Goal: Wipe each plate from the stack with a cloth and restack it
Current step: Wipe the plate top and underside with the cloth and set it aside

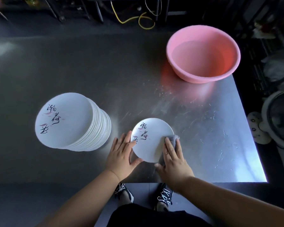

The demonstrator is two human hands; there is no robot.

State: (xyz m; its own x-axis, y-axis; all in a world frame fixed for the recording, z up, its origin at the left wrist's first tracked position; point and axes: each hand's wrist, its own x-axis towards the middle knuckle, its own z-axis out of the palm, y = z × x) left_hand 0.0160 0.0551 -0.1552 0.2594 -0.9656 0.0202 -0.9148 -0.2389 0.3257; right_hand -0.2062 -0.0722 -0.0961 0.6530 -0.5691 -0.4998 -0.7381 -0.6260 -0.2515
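A single plate (152, 140) is laid flat on the steel table (203, 128) near its front edge, at about 6 o'clock in the head view, with the dark script on its face turned up. It is steadied at its 9 o'clock rim by the left hand (121, 158), whose fingers are held nearly straight and spread, the fingertips resting on the plate's edge and the thumb laid against the rim nearer the body; nothing is gripped by that hand. A grey cloth (175, 140) is pressed onto the plate's 3 o'clock side by the right hand (173, 161), its fingers flat and close together on top of the cloth, which shows beyond the fingertips; whether any cloth is pinched under the palm cannot be told. The stack of plates (72, 122) stands well apart at about 9 o'clock from the plate, and only 1 stack is seen. A pink basin (203, 54) sits at about 1 o'clock, near the table's far right corner, apparently holding water. The wiping step is judged to be in hand, with the cloth at 1 side of the plate. The rest of the face is likely to need a sweep toward 9 o'clock, for which the left fingertips would have to be shifted clear, before the plate is lifted and restacked.
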